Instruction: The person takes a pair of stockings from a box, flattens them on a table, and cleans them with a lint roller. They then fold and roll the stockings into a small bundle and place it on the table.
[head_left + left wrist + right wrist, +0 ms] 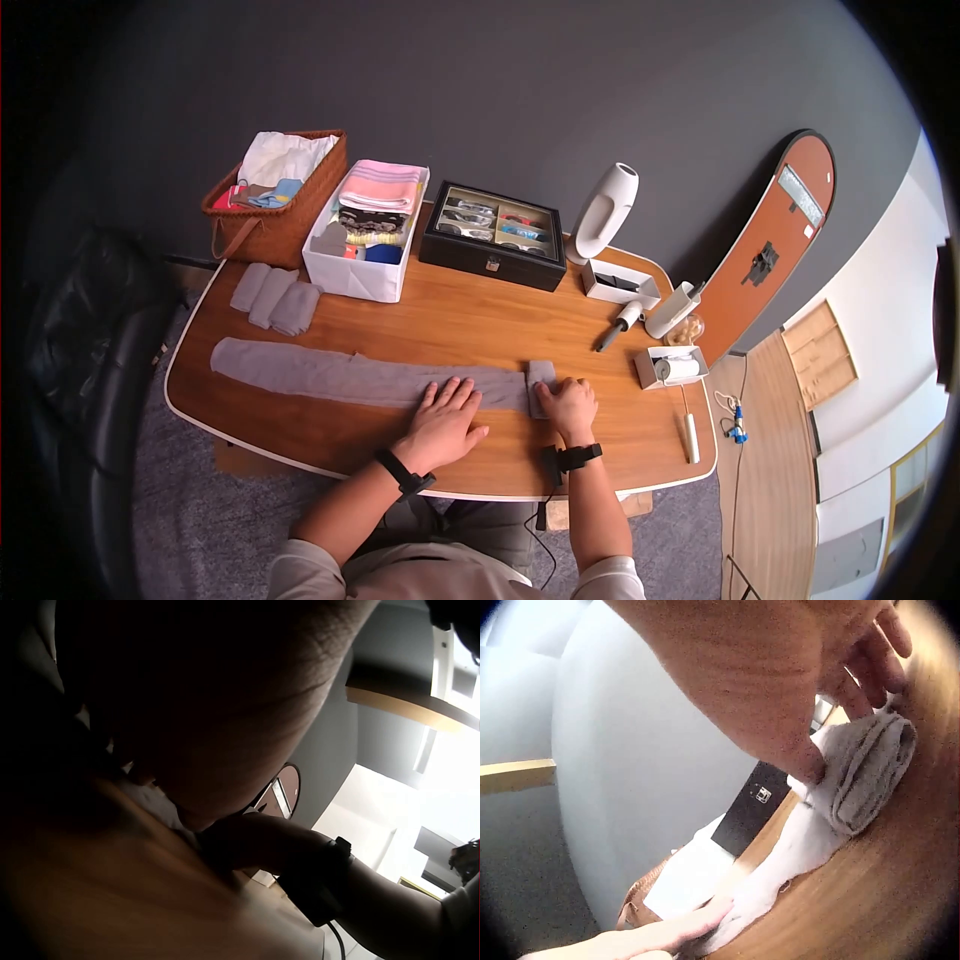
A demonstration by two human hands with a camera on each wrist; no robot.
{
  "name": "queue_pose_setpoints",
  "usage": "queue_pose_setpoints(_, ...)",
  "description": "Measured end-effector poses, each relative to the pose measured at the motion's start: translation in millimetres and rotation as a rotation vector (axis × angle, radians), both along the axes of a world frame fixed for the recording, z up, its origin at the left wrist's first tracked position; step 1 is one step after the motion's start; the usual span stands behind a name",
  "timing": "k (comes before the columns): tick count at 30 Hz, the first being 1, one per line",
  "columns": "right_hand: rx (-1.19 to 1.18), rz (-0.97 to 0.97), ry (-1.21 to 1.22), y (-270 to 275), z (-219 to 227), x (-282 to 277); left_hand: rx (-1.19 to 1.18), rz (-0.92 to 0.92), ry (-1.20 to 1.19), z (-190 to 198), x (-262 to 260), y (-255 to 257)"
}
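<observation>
A long grey cloth (310, 372) lies flat across the wooden table, its right end turned over into a folded roll (541, 390). My left hand (442, 428) rests on the cloth's middle with fingers spread and straight. At the right end, my right hand (570, 408) holds the roll, thumb on its near side. The right wrist view shows the layered roll (874, 772) with the thumb and curled fingers of my right hand (780, 682) around it. In the dark left wrist view, my left hand (217, 697) hides most of the cloth.
Three grey rolled cloths (272, 298) lie at the table's left. Behind stand a wicker basket (270, 235), a white bin (355, 278) of folded fabrics and a black case (490, 262). On the right are a white box (650, 372), lint rollers (628, 318) and a white stick (692, 440).
</observation>
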State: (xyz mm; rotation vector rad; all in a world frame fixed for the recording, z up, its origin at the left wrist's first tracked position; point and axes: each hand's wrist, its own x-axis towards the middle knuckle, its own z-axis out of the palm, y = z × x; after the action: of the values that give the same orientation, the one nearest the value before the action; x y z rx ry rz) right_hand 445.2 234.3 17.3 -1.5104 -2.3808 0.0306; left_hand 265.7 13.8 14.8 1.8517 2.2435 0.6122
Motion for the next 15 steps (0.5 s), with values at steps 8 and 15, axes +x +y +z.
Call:
queue_pose_setpoints(8,-0.273,0.071,0.206,33,4,30,0.012,0.105,0.046,-6,-22,-18)
queue_pose_setpoints(15,-0.089,-0.046,0.057,28,17,32,0.020,0.080,0.046,-3,-15,-14)
